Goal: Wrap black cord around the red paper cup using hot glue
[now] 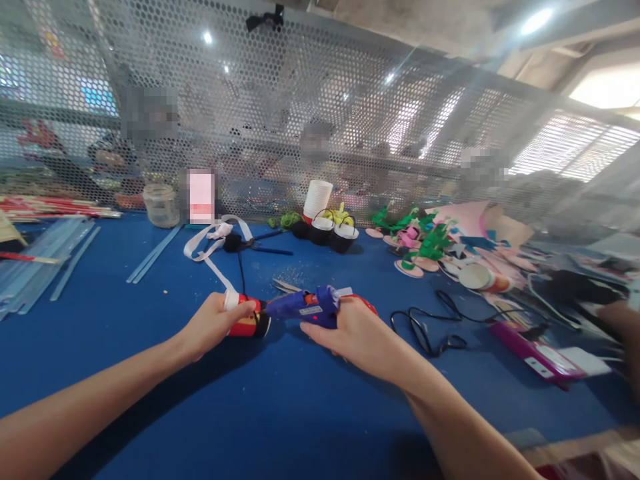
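Observation:
My left hand [203, 328] is wrapped around a small paper cup [246, 327] lying on its side, red and gold with a black band at its right end. A white ribbon [216, 270] runs from near the cup's white end toward the back of the table. In my right hand [363, 337] is a blue-purple glue gun [307, 309], its nozzle pointing left at the cup's black band. Whether the nozzle touches the band I cannot tell. Metal blades [286, 287] show just behind the gun; their other end is hidden.
Clear glue sticks [45, 260] and a jar [161, 205] lie left. Behind are a dark-handled tool [267, 251], small black buckets [345, 239] and stacked white cups [318, 195]. Green-and-pink crafts [410, 267], a black cable [425, 333], a purple power strip [533, 357] and another person's hand [620, 320] are right.

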Available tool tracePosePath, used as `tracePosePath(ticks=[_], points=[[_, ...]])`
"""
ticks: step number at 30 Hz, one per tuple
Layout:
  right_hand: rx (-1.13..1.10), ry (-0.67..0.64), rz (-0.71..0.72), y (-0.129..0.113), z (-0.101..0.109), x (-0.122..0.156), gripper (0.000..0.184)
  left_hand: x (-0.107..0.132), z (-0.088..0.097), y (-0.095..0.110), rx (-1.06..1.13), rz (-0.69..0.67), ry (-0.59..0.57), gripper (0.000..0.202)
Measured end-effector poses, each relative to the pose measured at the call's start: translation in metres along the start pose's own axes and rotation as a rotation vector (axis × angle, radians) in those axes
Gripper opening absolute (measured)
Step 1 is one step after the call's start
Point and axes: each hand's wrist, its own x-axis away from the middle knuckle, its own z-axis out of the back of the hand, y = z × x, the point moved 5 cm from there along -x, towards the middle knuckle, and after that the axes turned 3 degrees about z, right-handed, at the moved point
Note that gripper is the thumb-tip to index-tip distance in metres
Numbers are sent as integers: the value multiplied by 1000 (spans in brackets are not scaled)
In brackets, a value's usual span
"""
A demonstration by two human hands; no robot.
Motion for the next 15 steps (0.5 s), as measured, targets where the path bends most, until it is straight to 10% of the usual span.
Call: tracePosePath(ticks=[15], points=[[143,26,120,-3,0,4,16,-1,0,-4,-1,-1,-12,33]])
